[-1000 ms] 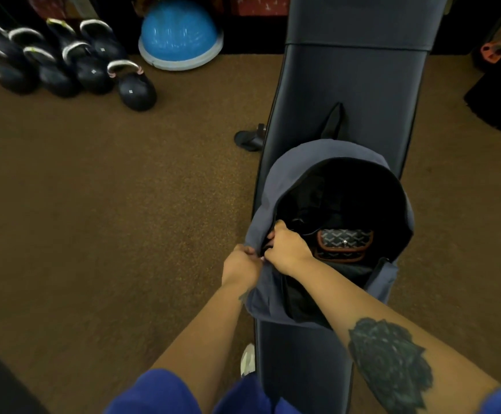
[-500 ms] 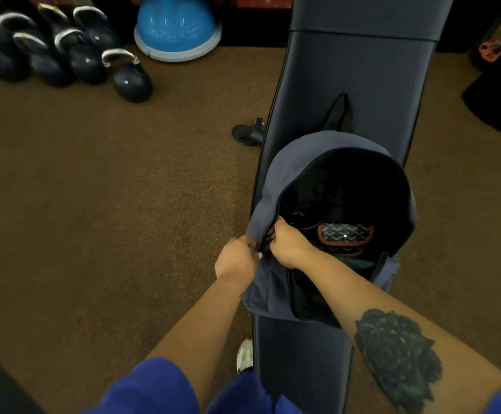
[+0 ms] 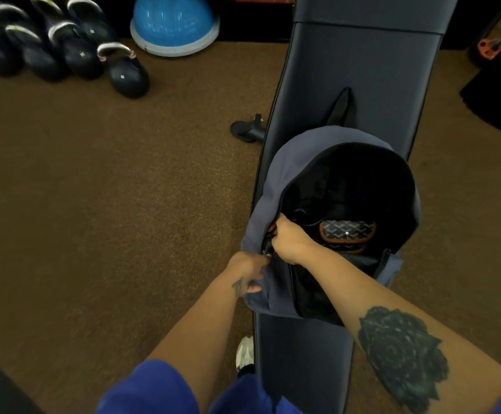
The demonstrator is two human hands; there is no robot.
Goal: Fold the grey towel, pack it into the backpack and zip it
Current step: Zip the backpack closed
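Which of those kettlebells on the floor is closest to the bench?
The kettlebell with the silver handle, at the right end of the group. It sits apart, in front of the blue dome; the others crowd toward the far left.

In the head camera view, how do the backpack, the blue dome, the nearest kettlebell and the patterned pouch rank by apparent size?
Largest to smallest, as they look:
1. Backpack
2. Blue dome, cut off by the top edge
3. Nearest kettlebell
4. Patterned pouch, partly hidden

The last two look close. The dome and kettlebell lie farther from the camera, so true sizes may differ.
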